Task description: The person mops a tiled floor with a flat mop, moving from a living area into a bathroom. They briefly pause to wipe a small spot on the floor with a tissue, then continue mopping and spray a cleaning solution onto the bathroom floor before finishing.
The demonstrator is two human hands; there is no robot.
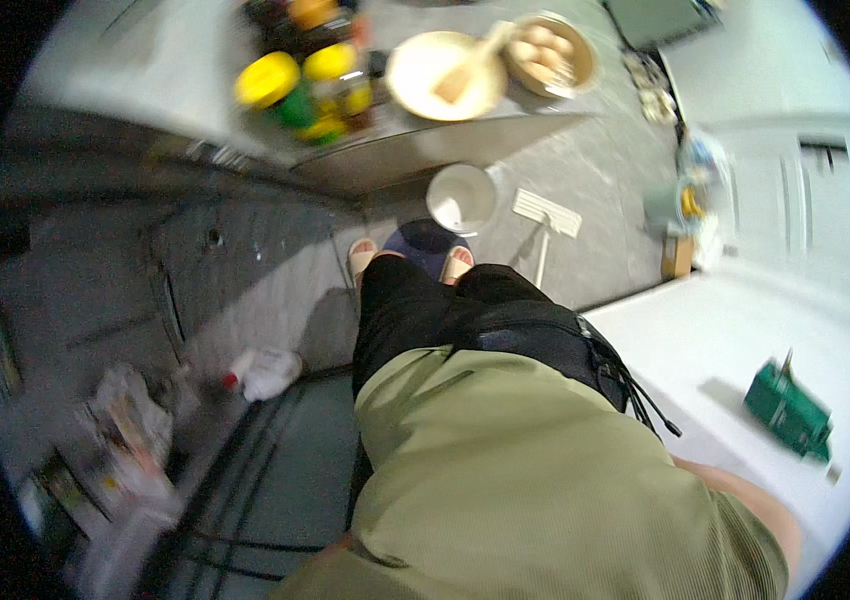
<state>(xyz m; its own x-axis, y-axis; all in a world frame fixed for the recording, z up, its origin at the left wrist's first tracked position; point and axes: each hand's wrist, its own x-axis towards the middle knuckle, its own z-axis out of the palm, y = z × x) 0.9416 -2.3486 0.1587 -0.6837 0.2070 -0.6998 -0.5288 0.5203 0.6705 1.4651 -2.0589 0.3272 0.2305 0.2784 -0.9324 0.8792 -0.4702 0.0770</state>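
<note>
Both of my hands are out of view; only a bare part of my right arm (pixel 759 502) shows at the lower right. Before me, on the counter (pixel 177 82), stand a blurred jar with a yellow lid and green body (pixel 271 82) and a second yellow-lidded jar (pixel 335 67). Beside them is a cream-coloured shallow bowl (pixel 410 71) with a wooden spatula (pixel 474 64) lying across it. A round bowl (pixel 586 64) to its right holds several eggs (pixel 541 52). Below the counter a white bucket (pixel 462 199) sits on the floor near my feet.
A white flat-headed floor tool (pixel 547 213) lies on the grey floor, right of the bucket. Farther right are a waste bin (pixel 669 204) and a cardboard box (pixel 677 257). A green box-shaped object (pixel 789 412) rests on a white surface. Left, a white bottle (pixel 267 373) stands near plastic bags (pixel 129 412).
</note>
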